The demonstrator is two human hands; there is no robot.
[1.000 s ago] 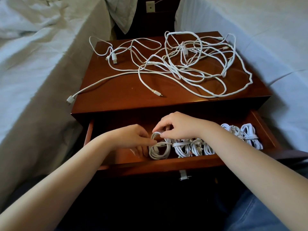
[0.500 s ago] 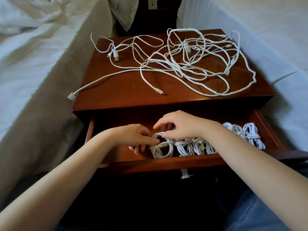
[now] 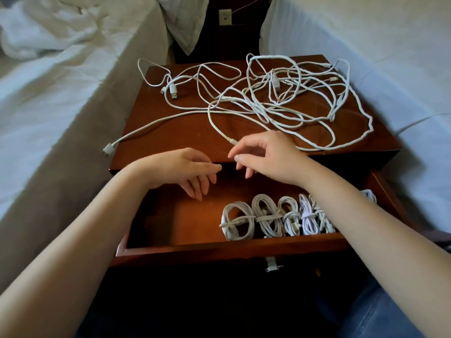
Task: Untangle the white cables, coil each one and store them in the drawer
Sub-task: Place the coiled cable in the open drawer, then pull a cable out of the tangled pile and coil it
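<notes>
A tangle of white cables sprawls over the top of the brown wooden nightstand. One long cable runs to a USB plug hanging off the left edge. The open drawer below holds several coiled white cables in a row at its front right. My left hand hovers over the drawer's back left, fingers loose and empty. My right hand is above the nightstand's front edge, fingers apart, its fingertips close to a small cable plug but not holding it.
Beds with white sheets flank the nightstand on both sides. A wall outlet sits behind it. The drawer's metal pull points toward me, above my jeans-clad leg.
Both hands let go of the leftmost coil, which stays in the drawer. They rose out of the drawer toward the nightstand's front edge. The camera view tilted down.
</notes>
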